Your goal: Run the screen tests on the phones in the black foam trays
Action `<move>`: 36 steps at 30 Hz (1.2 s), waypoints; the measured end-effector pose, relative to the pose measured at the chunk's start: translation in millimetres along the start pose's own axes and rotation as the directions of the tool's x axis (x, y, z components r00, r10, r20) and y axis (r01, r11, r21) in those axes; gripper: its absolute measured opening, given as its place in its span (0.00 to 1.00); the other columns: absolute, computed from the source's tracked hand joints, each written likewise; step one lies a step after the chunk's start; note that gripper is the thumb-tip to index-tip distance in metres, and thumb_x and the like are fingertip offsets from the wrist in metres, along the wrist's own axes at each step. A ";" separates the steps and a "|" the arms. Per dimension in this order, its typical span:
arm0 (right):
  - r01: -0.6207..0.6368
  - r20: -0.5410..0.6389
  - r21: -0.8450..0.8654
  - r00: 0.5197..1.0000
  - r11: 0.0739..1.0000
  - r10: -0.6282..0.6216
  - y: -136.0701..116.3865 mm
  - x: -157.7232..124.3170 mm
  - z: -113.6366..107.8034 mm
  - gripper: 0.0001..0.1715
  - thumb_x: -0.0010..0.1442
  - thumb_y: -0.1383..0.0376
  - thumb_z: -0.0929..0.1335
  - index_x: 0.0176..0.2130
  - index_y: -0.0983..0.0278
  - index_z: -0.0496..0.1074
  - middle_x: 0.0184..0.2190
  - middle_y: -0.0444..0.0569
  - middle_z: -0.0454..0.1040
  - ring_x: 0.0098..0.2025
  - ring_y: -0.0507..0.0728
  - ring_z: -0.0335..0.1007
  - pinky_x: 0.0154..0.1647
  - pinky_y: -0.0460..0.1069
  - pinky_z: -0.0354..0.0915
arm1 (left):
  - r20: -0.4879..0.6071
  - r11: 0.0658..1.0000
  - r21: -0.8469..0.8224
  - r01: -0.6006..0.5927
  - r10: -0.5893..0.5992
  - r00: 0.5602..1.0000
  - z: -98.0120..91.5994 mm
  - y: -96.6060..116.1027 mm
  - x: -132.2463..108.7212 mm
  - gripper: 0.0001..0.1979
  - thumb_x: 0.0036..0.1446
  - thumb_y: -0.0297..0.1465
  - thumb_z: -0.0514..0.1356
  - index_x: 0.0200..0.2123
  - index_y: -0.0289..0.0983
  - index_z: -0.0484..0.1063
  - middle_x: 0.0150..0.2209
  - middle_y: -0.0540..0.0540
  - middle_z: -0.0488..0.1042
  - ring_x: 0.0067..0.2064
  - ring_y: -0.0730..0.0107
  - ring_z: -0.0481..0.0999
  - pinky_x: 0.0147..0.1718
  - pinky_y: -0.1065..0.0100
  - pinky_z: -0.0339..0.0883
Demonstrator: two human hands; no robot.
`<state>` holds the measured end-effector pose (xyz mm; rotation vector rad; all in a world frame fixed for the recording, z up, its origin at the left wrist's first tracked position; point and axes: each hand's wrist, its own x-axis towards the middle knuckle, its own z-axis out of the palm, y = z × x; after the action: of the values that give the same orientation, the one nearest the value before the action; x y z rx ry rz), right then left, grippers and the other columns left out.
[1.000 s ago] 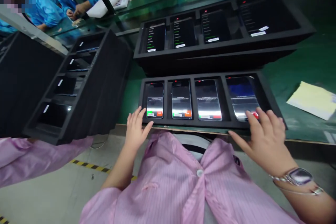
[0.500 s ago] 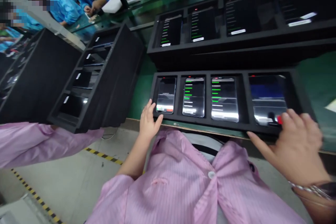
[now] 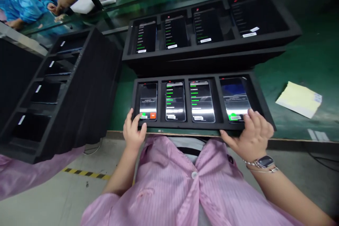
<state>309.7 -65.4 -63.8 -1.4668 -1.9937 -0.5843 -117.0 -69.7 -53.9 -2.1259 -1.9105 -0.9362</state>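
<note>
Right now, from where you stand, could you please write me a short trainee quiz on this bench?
1. How many phones sit in the black foam tray at the front of the green bench?
2. True or false: the wristwatch is on the left wrist.
3. Which hand is nearest the leftmost phone in that tray, whose screen shows a green and an orange button?

Key:
1. Four.
2. False: it is on the right wrist.
3. The left hand.
</note>
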 end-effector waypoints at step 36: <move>-0.125 0.473 0.154 0.880 0.980 0.038 -55.2 66.3 -33.3 0.34 0.71 0.47 0.62 0.63 0.65 0.72 0.72 0.68 0.52 0.72 0.79 0.49 0.71 0.78 0.42 | 0.351 0.996 0.012 -0.084 0.074 0.933 -13.2 85.3 54.7 0.31 0.60 0.55 0.65 0.62 0.49 0.73 0.69 0.35 0.60 0.68 0.35 0.59 0.69 0.24 0.43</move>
<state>249.2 -57.4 5.7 -1.6825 -2.2560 0.0025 -41.6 -45.5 10.7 -2.4687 -1.9499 -0.5387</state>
